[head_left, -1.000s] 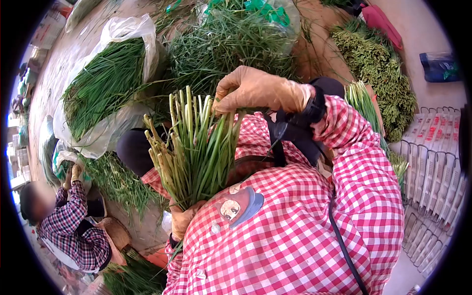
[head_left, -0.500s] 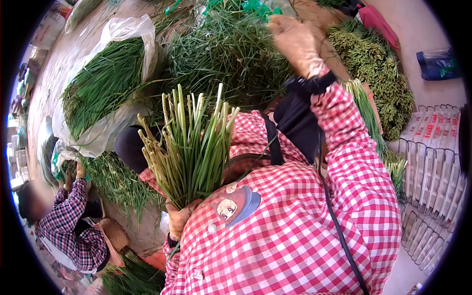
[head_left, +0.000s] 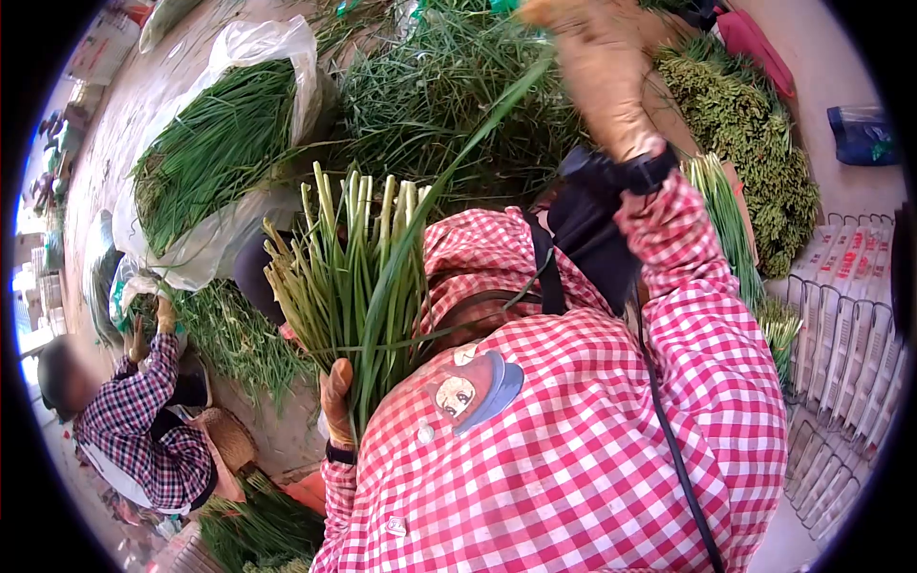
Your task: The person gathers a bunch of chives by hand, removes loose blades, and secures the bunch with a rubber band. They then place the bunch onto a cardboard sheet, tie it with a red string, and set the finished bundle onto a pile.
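My left hand [head_left: 337,406], in a tan glove, grips a thick bunch of garlic chives [head_left: 368,277] against the checked shirt front. The pale cut ends point up, and part of the hand is hidden behind the stalks. One long green leaf [head_left: 478,137] slants up from the bunch toward my right hand [head_left: 592,57]. That hand, gloved too, is raised at the top edge over a heap of loose green leaves [head_left: 449,100]. Motion smears its fingers, and I cannot tell whether they hold the leaf.
On the left, a clear plastic sack [head_left: 304,67] holds long green leaves. Beside it a co-worker [head_left: 143,420] in a dark checked shirt sits handling greens. Stacked bundles [head_left: 740,143] and white slatted crates [head_left: 836,329] stand on the right, with a blue bag [head_left: 864,134] behind.
My right hand has moved slightly up and is more blurred. The long leaf now stretches up from the bunch. My left hand's bunch has turned slightly, showing more of the thumb.
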Demonstrator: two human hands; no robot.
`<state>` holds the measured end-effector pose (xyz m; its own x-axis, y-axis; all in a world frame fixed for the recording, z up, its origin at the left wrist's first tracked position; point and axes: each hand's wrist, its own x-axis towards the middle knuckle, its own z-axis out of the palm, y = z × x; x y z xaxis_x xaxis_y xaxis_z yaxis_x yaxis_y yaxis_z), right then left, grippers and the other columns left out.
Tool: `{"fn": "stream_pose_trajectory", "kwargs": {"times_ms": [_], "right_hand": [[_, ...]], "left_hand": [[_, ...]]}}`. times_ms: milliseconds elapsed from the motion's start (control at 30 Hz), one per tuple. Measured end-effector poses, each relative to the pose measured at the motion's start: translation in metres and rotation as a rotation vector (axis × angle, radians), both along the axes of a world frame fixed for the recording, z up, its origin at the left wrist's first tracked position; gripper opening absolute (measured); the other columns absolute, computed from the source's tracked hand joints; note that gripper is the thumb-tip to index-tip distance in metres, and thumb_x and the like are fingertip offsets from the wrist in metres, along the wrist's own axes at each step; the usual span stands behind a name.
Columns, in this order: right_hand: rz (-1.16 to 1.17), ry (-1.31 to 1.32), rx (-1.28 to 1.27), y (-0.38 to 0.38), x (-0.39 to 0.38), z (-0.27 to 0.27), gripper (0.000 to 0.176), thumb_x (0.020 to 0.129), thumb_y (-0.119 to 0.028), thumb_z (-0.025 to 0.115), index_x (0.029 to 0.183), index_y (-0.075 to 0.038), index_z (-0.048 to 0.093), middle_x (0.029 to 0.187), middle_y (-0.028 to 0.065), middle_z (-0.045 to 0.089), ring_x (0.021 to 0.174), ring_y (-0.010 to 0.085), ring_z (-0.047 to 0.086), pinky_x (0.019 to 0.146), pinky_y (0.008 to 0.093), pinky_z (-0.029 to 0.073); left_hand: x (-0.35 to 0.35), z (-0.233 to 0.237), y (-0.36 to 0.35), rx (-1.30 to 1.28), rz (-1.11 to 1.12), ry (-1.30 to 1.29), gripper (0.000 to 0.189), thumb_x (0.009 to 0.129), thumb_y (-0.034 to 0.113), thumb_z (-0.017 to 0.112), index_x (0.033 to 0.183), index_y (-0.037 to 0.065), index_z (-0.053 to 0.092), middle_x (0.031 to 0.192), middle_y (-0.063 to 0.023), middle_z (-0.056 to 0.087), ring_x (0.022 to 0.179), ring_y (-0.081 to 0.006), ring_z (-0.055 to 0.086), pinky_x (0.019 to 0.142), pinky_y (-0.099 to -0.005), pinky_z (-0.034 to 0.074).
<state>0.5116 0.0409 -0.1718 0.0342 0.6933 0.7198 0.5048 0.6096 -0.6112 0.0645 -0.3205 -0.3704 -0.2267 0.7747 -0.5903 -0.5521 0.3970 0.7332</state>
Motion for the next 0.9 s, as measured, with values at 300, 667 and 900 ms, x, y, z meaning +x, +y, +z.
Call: {"fn": "stream_pose_trajectory", "kwargs": {"times_ms": [300,667,900], "right_hand": [[0.701,0.218,-1.136,-0.100,-0.066,-0.015,0.031,0.087,-0.019,0.066,0.112,-0.005,0.055,0.098,0.0066,0.063,0.076,0.0135,0.059,0.066,0.0263,0.048],[0.896,0.268,-1.320,-0.112,-0.090,-0.009,0.020,0.089,-0.018,0.064,0.100,-0.001,0.063,0.078,0.0036,0.067,0.066,0.0086,0.057,0.058,0.0245,0.047],[-0.199,-0.714,-0.341,-0.018,-0.039,0.005,0.018,0.089,-0.013,0.056,0.106,-0.009,0.060,0.106,0.0074,0.066,0.087,0.0140,0.066,0.072,0.0285,0.054]], "left_hand": [[0.058,0.097,0.041,0.004,0.008,0.173,0.038,0.087,0.023,0.063,0.117,0.002,0.052,0.105,-0.0062,0.059,0.094,-0.0160,0.059,0.087,-0.0303,0.048],[0.089,0.129,0.044,0.074,-0.003,0.153,0.057,0.081,0.021,0.065,0.129,0.005,0.039,0.113,-0.0065,0.052,0.098,-0.0190,0.053,0.089,-0.0343,0.045],[0.096,0.144,0.049,-0.001,0.071,0.289,0.047,0.081,0.018,0.066,0.122,0.007,0.046,0.106,-0.0032,0.055,0.093,-0.0160,0.054,0.084,-0.0309,0.045]]}}
